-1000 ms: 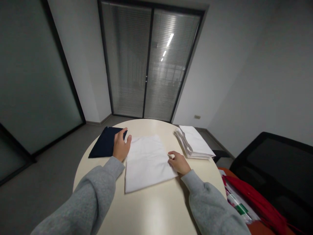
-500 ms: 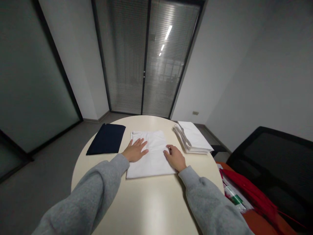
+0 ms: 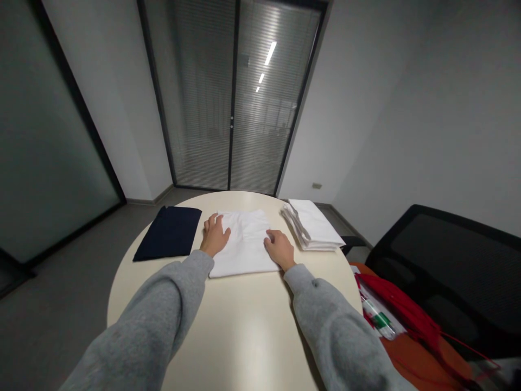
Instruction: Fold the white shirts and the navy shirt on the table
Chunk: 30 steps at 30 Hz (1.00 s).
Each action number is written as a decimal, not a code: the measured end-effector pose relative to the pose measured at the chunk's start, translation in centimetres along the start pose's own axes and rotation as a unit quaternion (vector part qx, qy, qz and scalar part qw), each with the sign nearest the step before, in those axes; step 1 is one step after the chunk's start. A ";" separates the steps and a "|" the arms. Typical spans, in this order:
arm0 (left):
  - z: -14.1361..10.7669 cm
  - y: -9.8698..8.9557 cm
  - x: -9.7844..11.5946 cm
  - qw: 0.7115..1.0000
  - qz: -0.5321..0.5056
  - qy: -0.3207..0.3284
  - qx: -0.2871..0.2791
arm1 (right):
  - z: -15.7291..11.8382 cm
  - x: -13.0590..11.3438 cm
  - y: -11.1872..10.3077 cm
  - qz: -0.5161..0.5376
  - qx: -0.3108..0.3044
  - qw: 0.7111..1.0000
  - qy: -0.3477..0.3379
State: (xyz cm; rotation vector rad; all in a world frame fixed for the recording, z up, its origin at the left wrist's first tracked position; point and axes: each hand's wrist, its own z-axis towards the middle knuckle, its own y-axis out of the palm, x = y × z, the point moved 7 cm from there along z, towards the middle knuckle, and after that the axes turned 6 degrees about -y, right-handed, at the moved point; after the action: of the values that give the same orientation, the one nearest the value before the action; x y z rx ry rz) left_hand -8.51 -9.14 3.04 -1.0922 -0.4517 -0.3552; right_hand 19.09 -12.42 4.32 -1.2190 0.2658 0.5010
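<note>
A folded white cloth (image 3: 246, 250) lies flat on the round table, lightly creased toward its far side. My left hand (image 3: 215, 235) rests over its left edge, palm down, with fingers apart and slightly bent. At the right edge, my right hand (image 3: 280, 249) touches the cloth with loosely curled fingers; a small gap shows between thumb and index finger. No fold of cloth is visibly pinched in either hand. A folded dark navy cloth (image 3: 169, 233) lies to the left, and a stack of folded white cloths (image 3: 315, 224) sits to the right.
The cream round table (image 3: 244, 326) stands before a glass partition with blinds (image 3: 203, 108). At the right is a black mesh chair (image 3: 443, 260) with an orange seat. A red fabric item (image 3: 401, 304) and a clear plastic package (image 3: 380, 320) lie on the seat.
The white cloth has slid away from me, toward the table's far side. My left hand has moved from the cloth's surface to its left edge. The view has turned slightly right.
</note>
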 end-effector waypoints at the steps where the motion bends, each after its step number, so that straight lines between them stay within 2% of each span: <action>1: 0.1 -0.1 -0.3 1.000 -0.014 -0.014 0.005 | 0.0 0.1 0.0 0.011 0.006 1.000 -0.008; 7: 0.9 -0.3 -1.6 0.992 -0.103 -0.072 -0.017 | 0.2 0.4 0.3 0.074 0.031 0.994 -0.075; 11: 1.0 -0.5 -1.9 0.991 -0.069 -0.111 -0.030 | 0.4 0.6 0.8 0.098 0.035 0.990 -0.095; 15: 1.3 -0.8 -2.0 0.990 -0.052 -0.122 -0.042 | 0.4 0.9 1.1 0.107 0.037 0.990 -0.087; 21: 1.7 -0.1 -2.3 0.978 -0.040 -0.139 -0.149 | 0.4 1.1 1.2 0.111 0.037 0.991 -0.070; 30: 0.9 0.3 -2.1 0.987 -0.034 -0.105 -0.120 | 0.2 0.6 1.0 0.105 0.028 0.992 -0.067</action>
State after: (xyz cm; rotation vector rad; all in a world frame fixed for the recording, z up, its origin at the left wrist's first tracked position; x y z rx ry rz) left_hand -10.29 -8.07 2.06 -1.3589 -0.6462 -0.3635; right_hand 19.12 -11.79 3.27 -1.1026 0.2929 0.7513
